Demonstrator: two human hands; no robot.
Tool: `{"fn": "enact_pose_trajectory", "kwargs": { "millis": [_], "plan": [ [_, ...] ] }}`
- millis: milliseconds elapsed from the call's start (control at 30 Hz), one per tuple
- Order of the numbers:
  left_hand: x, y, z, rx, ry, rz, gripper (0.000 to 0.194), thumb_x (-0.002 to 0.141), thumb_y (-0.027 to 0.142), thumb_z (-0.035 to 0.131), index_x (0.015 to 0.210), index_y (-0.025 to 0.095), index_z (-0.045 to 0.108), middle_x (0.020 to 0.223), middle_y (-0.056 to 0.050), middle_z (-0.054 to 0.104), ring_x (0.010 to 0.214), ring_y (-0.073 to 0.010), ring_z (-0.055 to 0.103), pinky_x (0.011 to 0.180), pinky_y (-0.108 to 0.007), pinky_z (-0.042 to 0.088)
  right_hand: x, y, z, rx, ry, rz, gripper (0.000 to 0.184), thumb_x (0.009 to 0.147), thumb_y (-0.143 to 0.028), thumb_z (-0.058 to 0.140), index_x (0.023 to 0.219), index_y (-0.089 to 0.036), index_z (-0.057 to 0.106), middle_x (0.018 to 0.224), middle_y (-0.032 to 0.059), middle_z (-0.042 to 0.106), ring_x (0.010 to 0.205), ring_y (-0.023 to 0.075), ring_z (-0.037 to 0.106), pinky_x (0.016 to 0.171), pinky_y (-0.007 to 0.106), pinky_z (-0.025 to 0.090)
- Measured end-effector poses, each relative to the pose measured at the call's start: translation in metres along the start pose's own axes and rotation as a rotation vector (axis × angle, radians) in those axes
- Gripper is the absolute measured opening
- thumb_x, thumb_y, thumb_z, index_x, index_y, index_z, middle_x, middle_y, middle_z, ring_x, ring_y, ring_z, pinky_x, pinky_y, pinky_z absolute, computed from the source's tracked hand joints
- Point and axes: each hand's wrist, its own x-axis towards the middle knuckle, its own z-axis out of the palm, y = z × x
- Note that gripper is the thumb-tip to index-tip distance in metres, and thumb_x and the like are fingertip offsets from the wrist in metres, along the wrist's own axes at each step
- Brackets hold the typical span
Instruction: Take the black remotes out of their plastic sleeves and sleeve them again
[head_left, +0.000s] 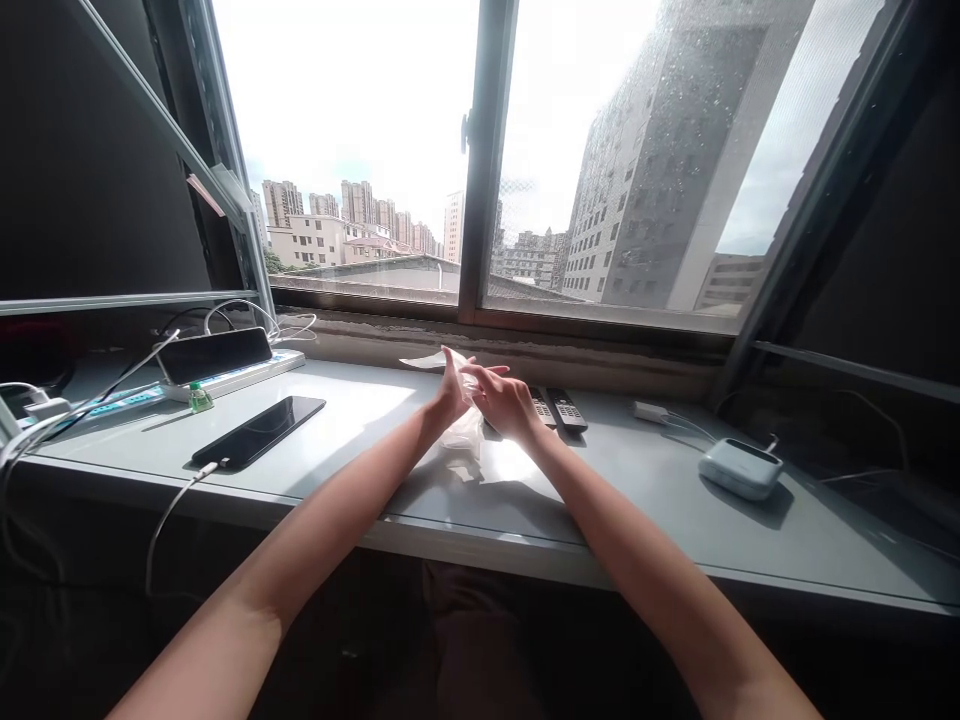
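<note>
Above the middle of the desk, my left hand and my right hand meet. Between them is a thin, crumpled white tissue. One flat white corner pokes out left of my left hand. My left thumb points up, and its other fingers are partly hidden behind the tissue. The right hand's fingers are bent and pinch at the tissue from the right. Just under the hands hangs or rests a crumpled, translucent white piece; whether it joins the tissue above, I cannot tell.
Two dark remote controls lie right of my hands. A black phone with a white cable is on the left, near a power strip, a propped phone and a small green bottle. A pale box-shaped device sits at right.
</note>
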Motion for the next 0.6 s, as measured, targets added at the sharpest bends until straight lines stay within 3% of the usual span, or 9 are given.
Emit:
{"fn": "enact_pose_trajectory", "kwargs": {
  "millis": [100,300,467,600],
  "plan": [
    [0.001,0.010,-0.007,-0.104,0.118,0.025,0.087,0.086,0.080,0.026,0.147,0.017,0.034,0.106,-0.016,0.070,0.102,-0.0313,0.067,0.081,-0.042,0.053,0.000,0.000,0.001,-0.009,-0.024,-0.020,0.042,0.090,-0.009,0.047,0.128,-0.024,0.056,0.103,0.0039,0.073,0.080,0.0203,0.069,0.065,0.024,0.045],
    [0.011,0.022,-0.030,-0.083,0.287,0.077,0.072,0.091,0.072,0.032,0.140,0.020,0.043,0.118,-0.014,0.065,0.105,-0.0284,0.064,0.080,-0.037,0.054,-0.003,0.004,0.006,0.018,-0.090,-0.179,0.043,0.090,-0.010,0.049,0.130,-0.025,0.054,0.100,0.0023,0.073,0.075,0.0185,0.067,0.062,0.024,0.043],
    [0.011,0.025,-0.038,-0.072,0.257,0.163,0.073,0.086,0.073,0.043,0.141,0.024,0.038,0.115,-0.013,0.064,0.100,-0.0287,0.064,0.078,-0.039,0.053,-0.002,0.000,0.003,-0.013,-0.127,-0.163,0.054,0.090,-0.004,0.047,0.141,-0.022,0.047,0.099,0.0042,0.074,0.077,0.0184,0.068,0.064,0.023,0.044],
    [0.006,0.027,-0.030,-0.067,0.204,0.139,0.076,0.085,0.074,0.044,0.135,0.016,0.045,0.109,-0.015,0.065,0.098,-0.0301,0.065,0.081,-0.039,0.052,0.000,-0.003,-0.004,-0.061,-0.129,-0.092,0.060,0.090,-0.003,0.046,0.147,-0.020,0.040,0.100,0.0062,0.074,0.080,0.0199,0.070,0.066,0.023,0.047]
  ]
}}
